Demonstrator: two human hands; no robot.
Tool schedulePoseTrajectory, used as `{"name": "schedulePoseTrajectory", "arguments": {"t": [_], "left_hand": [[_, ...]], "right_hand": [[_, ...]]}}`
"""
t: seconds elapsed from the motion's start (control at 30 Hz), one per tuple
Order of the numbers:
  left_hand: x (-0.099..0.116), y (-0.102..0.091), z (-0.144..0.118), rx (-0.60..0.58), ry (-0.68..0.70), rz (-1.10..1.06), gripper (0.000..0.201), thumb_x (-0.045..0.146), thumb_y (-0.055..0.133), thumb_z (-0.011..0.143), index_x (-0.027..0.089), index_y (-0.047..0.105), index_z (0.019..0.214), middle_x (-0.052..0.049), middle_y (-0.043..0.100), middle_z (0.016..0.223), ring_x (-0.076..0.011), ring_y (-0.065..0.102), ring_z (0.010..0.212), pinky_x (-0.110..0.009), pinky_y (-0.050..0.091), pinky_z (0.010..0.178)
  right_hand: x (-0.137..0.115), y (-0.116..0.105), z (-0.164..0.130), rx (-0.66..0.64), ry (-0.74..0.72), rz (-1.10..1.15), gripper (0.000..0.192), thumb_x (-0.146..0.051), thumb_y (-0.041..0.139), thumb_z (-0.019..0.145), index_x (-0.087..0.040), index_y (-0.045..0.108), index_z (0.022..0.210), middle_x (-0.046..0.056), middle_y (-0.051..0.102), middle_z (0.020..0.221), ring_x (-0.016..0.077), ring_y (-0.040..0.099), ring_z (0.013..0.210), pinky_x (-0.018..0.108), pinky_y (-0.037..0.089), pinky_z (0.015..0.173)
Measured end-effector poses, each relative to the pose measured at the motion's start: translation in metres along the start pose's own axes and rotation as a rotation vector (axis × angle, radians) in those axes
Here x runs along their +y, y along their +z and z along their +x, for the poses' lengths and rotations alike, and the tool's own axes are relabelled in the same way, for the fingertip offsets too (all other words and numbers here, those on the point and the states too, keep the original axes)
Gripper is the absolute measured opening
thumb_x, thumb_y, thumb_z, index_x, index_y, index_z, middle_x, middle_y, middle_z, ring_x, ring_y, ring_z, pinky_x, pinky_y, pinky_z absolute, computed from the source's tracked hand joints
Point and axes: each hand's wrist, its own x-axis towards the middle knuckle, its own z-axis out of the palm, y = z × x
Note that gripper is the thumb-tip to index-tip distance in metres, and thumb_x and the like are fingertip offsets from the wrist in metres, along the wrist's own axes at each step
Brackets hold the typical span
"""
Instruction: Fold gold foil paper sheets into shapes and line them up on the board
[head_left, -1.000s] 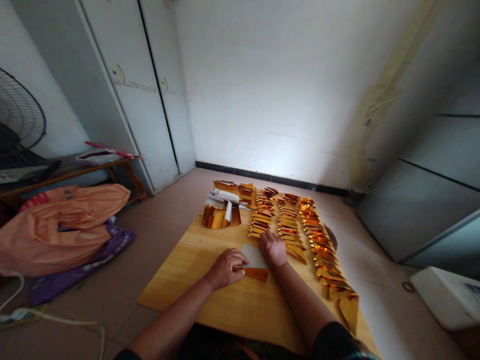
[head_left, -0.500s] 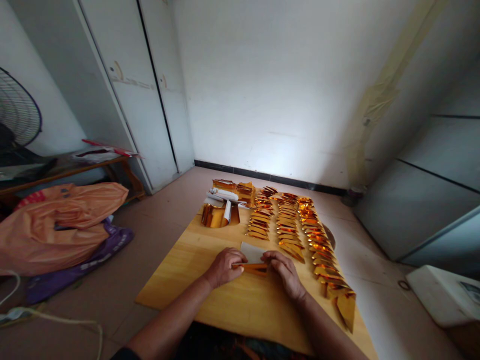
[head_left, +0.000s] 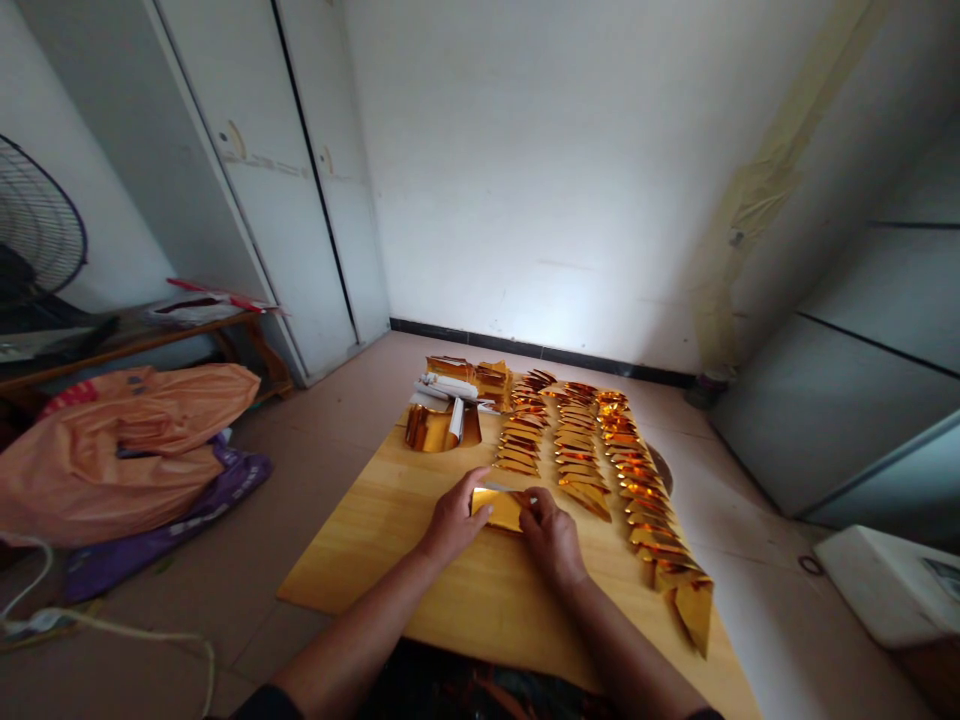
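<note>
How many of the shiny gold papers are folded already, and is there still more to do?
Lots are done: three long rows of folded gold pieces lie on the wooden board. Right now the left hand and right hand both hold one gold sheet, partly folded. Left to do: a curled stack of gold sheets waits at the board's far end. How many it holds cannot be told.

White walls (head_left: 540,170), tiled floor (head_left: 315,440), pale wardrobe doors (head_left: 247,200)

Glossy gold foil paper (head_left: 501,508) lies on a smooth, matt wooden board (head_left: 390,540).
</note>
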Motion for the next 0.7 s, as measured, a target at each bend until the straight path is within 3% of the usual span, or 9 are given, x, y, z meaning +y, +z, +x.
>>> {"name": "schedulePoseTrajectory", "arguments": {"t": [0.1,0.27,0.43,0.7], "left_hand": [[-0.004,0.007,0.002,0.053,-0.013,0.011,0.058,0.015,0.057,0.072,0.023,0.044,0.128,-0.004,0.063,0.109,-0.0164,0.062,0.095,-0.030,0.050,0.085],[-0.002,0.011,0.005,0.095,0.017,0.062,0.049,0.014,0.059,0.071,0.022,0.051,0.119,-0.005,0.059,0.116,-0.0189,0.056,0.109,-0.031,0.050,0.088],[0.003,0.011,0.006,0.131,0.033,0.085,0.041,0.018,0.058,0.075,0.022,0.053,0.116,-0.005,0.059,0.113,-0.0187,0.057,0.105,-0.032,0.050,0.088],[0.001,0.013,0.006,0.075,0.045,0.187,0.020,0.014,0.062,0.072,0.021,0.066,0.090,-0.005,0.057,0.112,-0.0177,0.059,0.102,-0.031,0.049,0.092]], "right_hand": [[-0.004,0.002,0.001,0.024,-0.016,-0.110,0.027,-0.021,0.043,0.083,-0.020,0.057,0.106,0.001,0.070,0.075,0.0151,0.065,0.062,0.020,0.043,0.058],[-0.008,0.006,0.001,0.020,-0.039,-0.299,0.025,-0.017,0.043,0.087,-0.018,0.056,0.107,0.005,0.072,0.085,0.0149,0.067,0.067,0.019,0.042,0.057],[-0.007,0.008,0.002,-0.032,-0.056,-0.394,0.032,-0.011,0.044,0.085,-0.016,0.049,0.117,0.008,0.070,0.095,0.0151,0.067,0.074,0.020,0.044,0.061],[-0.008,0.006,0.003,-0.061,-0.036,-0.424,0.033,-0.014,0.048,0.085,-0.016,0.047,0.118,0.009,0.067,0.101,0.0149,0.066,0.078,0.021,0.044,0.064]]}}
